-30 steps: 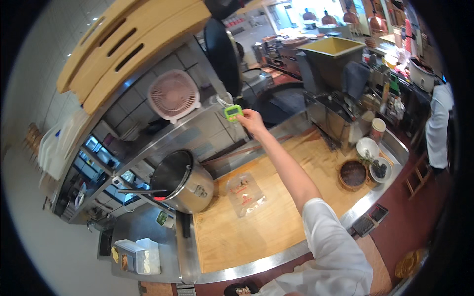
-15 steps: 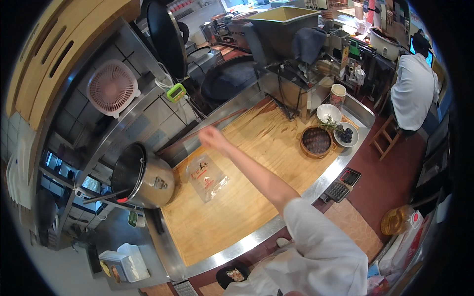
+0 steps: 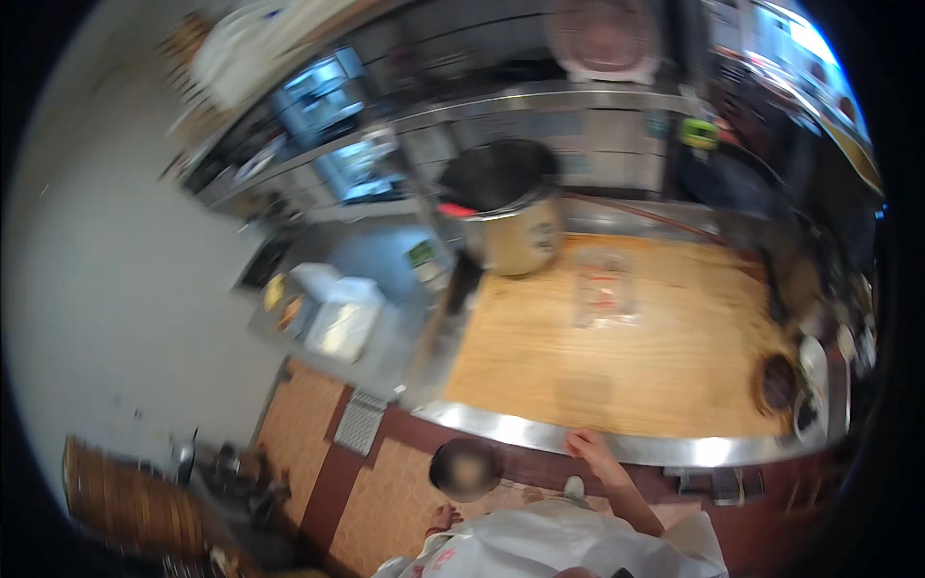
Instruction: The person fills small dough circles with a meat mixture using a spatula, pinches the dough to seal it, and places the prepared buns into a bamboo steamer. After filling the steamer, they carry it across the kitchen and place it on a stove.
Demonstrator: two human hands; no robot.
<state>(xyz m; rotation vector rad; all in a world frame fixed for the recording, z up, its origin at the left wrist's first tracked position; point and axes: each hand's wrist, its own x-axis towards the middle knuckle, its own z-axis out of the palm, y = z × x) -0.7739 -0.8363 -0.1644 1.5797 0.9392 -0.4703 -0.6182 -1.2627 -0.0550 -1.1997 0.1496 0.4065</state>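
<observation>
My right hand [image 3: 590,451] is over the steel front edge [image 3: 540,433] of the wooden worktop [image 3: 674,376]. Its fingers are loosely bent, a little apart, and no object shows in them. My left hand [image 3: 445,518] hangs low beside the white apron, its fingers apart and nothing visible in it. Close by it is a round black container [image 3: 465,469] with blurred pale contents. A clear plastic bag [image 3: 605,289] with red print lies flat on the worktop, out of reach of both hands. Motion blurs the whole view.
At the worktop's far left corner stands a tall metal pot [image 3: 520,236]. A steel side counter [image 3: 385,255] holds a white open box [image 3: 342,323]. On the right are a round brown basket [image 3: 774,383] and white bowls [image 3: 814,361]. A green timer [image 3: 699,134] hangs behind.
My view has swung left, so the worktop sits further right. My right hand has drawn back from above the plastic bag to the front edge. My left hand has come into sight.
</observation>
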